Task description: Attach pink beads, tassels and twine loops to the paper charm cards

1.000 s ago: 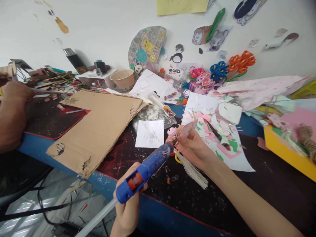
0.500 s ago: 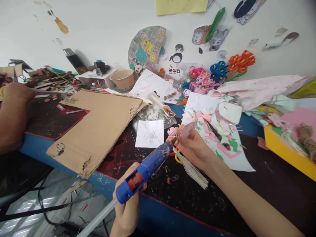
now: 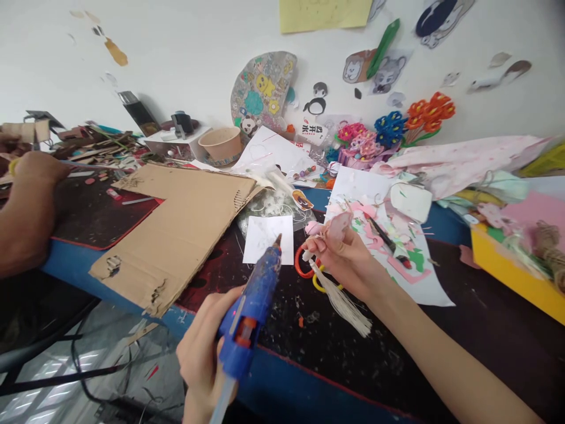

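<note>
My left hand (image 3: pixel 205 347) is wrapped round a blue glue gun (image 3: pixel 253 315); a translucent glue stick sticks out of its rear. The gun's nozzle points up, over a small white square of paper (image 3: pixel 260 238). To the right, my right hand (image 3: pixel 348 259) pinches a small pink piece (image 3: pixel 339 226) in its fingertips, with a cream tassel (image 3: pixel 342 303) hanging below. The nozzle and the pink piece are apart. Under the tassel lie scissors (image 3: pixel 304 265) with red and yellow handles, partly hidden.
Brown cardboard (image 3: pixel 176 229) covers the left of the table. White paper (image 3: pixel 424 282) with pink and green scraps lies at right, beside a yellow box (image 3: pixel 516 274). A paper bowl (image 3: pixel 220 144) stands behind. Another person's arm (image 3: pixel 33 206) reaches in at far left.
My left hand has swung the glue gun left and more upright, taking its nozzle away from the pink piece. The red scissor handle has come into view. My right hand has barely moved.
</note>
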The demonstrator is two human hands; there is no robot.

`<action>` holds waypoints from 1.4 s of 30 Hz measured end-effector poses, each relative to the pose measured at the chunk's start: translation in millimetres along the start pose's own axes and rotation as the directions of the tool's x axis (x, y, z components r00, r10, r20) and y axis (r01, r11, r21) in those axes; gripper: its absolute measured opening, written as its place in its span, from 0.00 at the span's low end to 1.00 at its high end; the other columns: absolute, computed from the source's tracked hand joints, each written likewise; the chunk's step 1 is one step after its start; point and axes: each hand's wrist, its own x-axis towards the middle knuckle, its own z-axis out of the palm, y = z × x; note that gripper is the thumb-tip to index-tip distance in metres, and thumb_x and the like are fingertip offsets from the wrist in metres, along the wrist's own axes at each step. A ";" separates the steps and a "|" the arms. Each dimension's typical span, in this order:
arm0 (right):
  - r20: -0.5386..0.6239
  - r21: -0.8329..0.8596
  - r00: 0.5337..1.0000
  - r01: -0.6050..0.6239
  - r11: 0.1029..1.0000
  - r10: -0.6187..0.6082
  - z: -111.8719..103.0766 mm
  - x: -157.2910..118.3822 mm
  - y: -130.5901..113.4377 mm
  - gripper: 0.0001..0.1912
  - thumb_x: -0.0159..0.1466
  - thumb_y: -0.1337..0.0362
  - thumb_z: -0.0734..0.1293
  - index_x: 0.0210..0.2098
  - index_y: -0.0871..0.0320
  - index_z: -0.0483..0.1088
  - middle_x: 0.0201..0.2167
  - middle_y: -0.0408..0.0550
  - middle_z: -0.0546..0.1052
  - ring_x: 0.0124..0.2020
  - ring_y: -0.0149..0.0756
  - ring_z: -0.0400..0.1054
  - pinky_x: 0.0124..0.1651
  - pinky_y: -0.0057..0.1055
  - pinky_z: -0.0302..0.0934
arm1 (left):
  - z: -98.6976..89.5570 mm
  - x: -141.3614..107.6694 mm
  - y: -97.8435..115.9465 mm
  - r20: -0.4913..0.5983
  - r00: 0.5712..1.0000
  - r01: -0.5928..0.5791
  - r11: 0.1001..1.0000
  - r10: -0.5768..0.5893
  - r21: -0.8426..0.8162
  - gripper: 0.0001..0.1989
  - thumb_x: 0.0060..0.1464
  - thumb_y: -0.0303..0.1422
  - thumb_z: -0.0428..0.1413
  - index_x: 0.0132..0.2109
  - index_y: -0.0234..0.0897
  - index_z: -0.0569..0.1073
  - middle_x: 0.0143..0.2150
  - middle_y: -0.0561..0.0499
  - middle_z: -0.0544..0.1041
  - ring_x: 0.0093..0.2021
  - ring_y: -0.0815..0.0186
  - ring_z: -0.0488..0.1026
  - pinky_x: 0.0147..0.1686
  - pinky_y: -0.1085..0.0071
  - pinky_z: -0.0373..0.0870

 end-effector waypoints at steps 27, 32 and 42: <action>-0.001 -0.355 0.978 0.193 0.915 -0.207 52.8 -42.1 -108.2 0.15 0.62 0.63 0.75 0.21 0.58 0.75 0.19 0.41 0.74 0.23 0.25 0.69 0.30 0.23 0.66 | 54.0 135.4 104.4 0.053 0.900 -0.382 0.843 0.432 -0.379 0.20 0.60 0.31 0.64 0.58 0.37 0.73 0.42 0.48 0.81 0.37 0.69 0.76 0.39 0.72 0.75; -0.034 -0.420 0.936 0.304 0.855 -0.350 59.5 -46.1 -141.8 0.14 0.62 0.62 0.75 0.21 0.57 0.75 0.21 0.41 0.74 0.25 0.26 0.68 0.31 0.24 0.66 | 67.6 160.9 138.6 -0.087 0.847 -0.519 0.780 0.525 -0.349 0.09 0.60 0.29 0.64 0.47 0.34 0.77 0.37 0.51 0.81 0.33 0.73 0.76 0.37 0.76 0.74; -0.064 -0.592 0.765 0.488 0.641 -0.641 39.0 -43.8 -190.3 0.07 0.62 0.60 0.76 0.27 0.52 0.80 0.27 0.44 0.78 0.32 0.34 0.72 0.40 0.34 0.70 | 96.4 205.2 184.6 -0.105 0.779 -0.612 0.713 0.618 -0.340 0.07 0.59 0.27 0.64 0.45 0.32 0.78 0.32 0.53 0.79 0.30 0.75 0.74 0.34 0.77 0.73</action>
